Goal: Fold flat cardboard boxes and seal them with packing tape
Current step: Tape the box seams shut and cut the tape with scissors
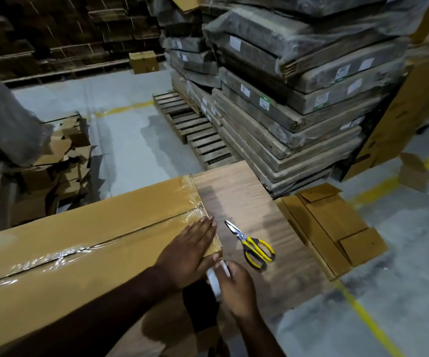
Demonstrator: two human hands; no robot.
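Note:
A long folded cardboard box (pixel 79 235) lies across a wooden table (pixel 247 202), its top seam covered with clear packing tape (pixel 61 256). My left hand (pixel 187 248) lies flat with straight fingers on the box's right end, pressing the tape down near the corner. Just below that corner, my right hand (pixel 236 289) grips a roll of clear tape (pixel 214 278). Yellow-handled scissors (pixel 252 244) lie on the table to the right of both hands.
Flat cardboard blanks (pixel 331 225) lie on the floor right of the table. Behind stands a pallet (pixel 195 127) with tall stacks of wrapped flat cartons (pixel 298 94). Torn cardboard scraps (pixel 64 161) are piled at left. Yellow lines mark the concrete floor.

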